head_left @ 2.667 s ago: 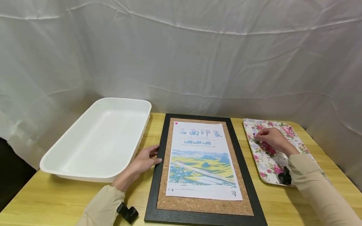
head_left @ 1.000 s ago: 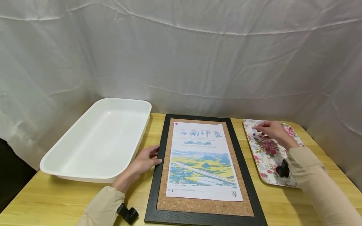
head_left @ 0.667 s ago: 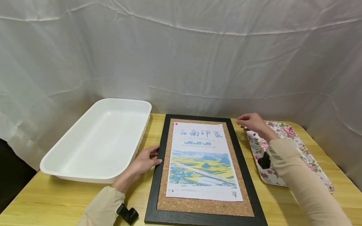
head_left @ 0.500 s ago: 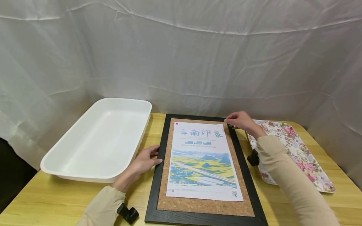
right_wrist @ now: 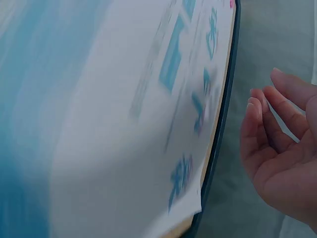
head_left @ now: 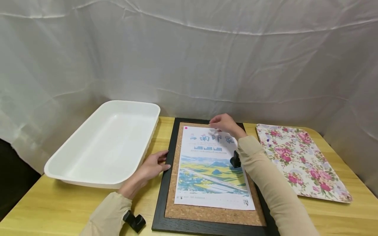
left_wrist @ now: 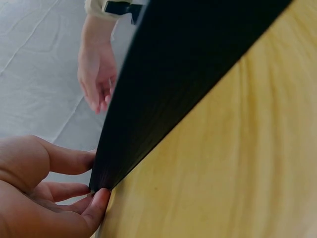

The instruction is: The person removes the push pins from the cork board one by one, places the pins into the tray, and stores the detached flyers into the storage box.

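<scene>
A printed landscape poster (head_left: 212, 193) lies on a corkboard (head_left: 212, 214) with a black frame. A small pink pushpin (head_left: 186, 128) sits at the poster's top left corner. My left hand (head_left: 152, 167) touches the frame's left side with thumb and fingertips; in the left wrist view the fingers (left_wrist: 72, 161) meet the black edge. Over the poster's top right part hovers my right hand (head_left: 225, 124), hiding that corner in the head view. In the right wrist view my right hand (right_wrist: 282, 148) has loosely bent fingers, with nothing visible between them.
A floral tray (head_left: 319, 157) lies to the right, bearing a small purple pin (head_left: 267, 140). At the left stands a deep white basin (head_left: 88, 150). The wooden table (head_left: 50, 209) ends at a pale cloth curtain (head_left: 189, 59) behind.
My right hand has moved left from the floral tray, across the frame's right side, to above the poster's top edge. The left hand stays at the frame's left side.
</scene>
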The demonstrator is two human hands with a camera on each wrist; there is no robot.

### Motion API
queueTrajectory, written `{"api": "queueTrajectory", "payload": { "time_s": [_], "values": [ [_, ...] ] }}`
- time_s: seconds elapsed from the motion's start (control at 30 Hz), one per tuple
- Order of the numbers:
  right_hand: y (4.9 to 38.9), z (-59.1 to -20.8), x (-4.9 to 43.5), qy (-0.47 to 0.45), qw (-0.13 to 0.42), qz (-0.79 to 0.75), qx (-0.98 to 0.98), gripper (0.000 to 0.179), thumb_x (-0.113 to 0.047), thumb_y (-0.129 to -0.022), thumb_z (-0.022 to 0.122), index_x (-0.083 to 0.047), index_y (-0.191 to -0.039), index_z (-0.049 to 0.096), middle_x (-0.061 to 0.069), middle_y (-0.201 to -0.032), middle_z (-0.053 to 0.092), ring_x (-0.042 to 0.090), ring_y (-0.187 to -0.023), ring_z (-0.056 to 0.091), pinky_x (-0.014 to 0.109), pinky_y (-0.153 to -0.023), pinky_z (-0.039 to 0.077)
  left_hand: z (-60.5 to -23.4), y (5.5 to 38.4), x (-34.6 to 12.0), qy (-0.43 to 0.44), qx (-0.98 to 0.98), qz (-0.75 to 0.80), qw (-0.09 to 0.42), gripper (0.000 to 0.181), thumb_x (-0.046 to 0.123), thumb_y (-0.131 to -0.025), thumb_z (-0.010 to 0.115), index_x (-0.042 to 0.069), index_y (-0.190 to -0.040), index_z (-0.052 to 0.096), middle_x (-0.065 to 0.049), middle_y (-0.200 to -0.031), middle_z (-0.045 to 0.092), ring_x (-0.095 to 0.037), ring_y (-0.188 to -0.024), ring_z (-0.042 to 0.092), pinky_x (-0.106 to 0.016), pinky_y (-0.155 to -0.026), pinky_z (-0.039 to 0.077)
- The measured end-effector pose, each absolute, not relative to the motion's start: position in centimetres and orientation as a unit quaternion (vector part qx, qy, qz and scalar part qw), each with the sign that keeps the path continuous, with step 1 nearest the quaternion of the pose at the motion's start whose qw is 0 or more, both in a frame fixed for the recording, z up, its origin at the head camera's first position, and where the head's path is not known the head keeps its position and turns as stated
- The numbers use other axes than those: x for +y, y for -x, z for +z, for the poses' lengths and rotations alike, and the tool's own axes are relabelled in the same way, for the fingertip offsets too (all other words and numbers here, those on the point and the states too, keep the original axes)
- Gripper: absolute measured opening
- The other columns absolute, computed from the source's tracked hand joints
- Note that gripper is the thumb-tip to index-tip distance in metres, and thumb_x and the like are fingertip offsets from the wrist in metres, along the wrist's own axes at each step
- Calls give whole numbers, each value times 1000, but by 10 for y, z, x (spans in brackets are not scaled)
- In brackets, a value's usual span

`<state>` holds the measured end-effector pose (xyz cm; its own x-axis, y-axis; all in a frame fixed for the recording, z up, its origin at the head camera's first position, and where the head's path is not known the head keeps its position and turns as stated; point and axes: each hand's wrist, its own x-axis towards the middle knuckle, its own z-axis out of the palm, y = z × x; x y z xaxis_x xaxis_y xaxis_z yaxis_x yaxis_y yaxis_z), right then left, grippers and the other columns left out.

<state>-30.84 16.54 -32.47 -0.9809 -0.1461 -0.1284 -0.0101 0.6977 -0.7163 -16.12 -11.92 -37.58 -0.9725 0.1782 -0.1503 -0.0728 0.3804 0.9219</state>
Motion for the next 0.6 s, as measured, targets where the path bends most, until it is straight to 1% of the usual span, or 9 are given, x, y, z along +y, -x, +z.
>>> {"api": "queueTrajectory", "payload": {
  "time_s": [0.13, 0.3, 0.6],
  "values": [
    [312, -328, 151, 38, 87, -407, 909, 27, -18, -94, 65, -2, -116, 67, 14, -115, 62, 28, -100, 59, 39, -86, 51, -377, 163, -119, -36, 823, 556, 110, 61, -6, -90, 60, -8, -146, 34, -25, -132, 51, -38, -121, 49, -45, -94, 46],
    [319, -332, 135, 25, 82, -421, 903, 23, -16, -94, 65, -1, -112, 69, 14, -109, 65, 26, -94, 61, 35, -83, 53, -376, 164, -120, -36, 824, 554, 109, 61, -6, -91, 60, -8, -146, 34, -25, -133, 50, -39, -121, 49, -45, -94, 46],
    [322, -341, 100, 45, 91, -423, 901, 21, -12, -92, 66, -1, -109, 70, 13, -104, 68, 21, -90, 62, 30, -78, 52, -376, 162, -117, -37, 820, 560, 107, 60, -7, -90, 60, -9, -145, 35, -25, -132, 51, -39, -122, 48, -45, -95, 46]
  ]
}}
